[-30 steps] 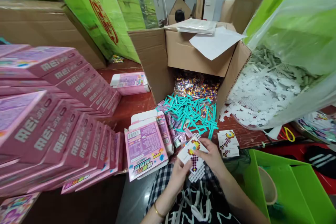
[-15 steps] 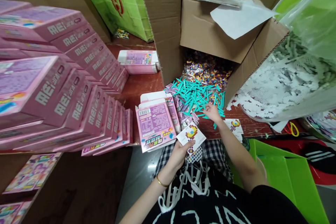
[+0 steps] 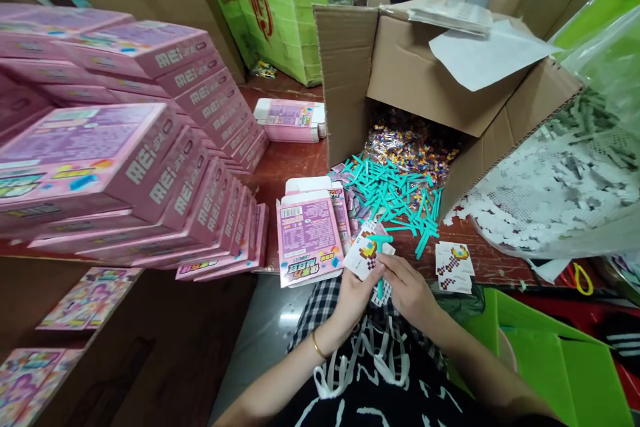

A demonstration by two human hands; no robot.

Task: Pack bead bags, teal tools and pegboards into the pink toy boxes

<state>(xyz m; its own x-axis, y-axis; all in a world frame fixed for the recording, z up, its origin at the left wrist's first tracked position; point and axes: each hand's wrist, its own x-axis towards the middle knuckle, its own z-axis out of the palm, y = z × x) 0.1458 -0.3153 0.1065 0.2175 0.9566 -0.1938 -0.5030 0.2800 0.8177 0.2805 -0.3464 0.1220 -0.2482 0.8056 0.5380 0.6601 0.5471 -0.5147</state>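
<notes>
My left hand (image 3: 356,290) is closed on a white card (image 3: 359,259) printed with a yellow and brown pixel pattern; a white grid sheet (image 3: 381,297) shows below it. Pinched in my right hand (image 3: 407,283) is a teal T-shaped plastic tool (image 3: 381,240), lying over the card. Both hands meet in front of my lap at the table's edge. Just beyond them spreads a heap of similar teal tools (image 3: 390,190). To the left of the card lie flattened pink printed boxes (image 3: 310,233). Two more pattern cards (image 3: 454,267) rest on the table at right.
Tall stacks of pink boxes (image 3: 200,100) fill the left side. A cardboard carton (image 3: 430,67) lies open toward me, with bags of colourful beads (image 3: 410,147) inside. At right bulges a clear bag of white scraps (image 3: 540,180); below it stands a green box (image 3: 555,347).
My right hand has come back from the teal heap with a T-shaped tool and now meets my left hand at the card. The camera view has shifted left.
</notes>
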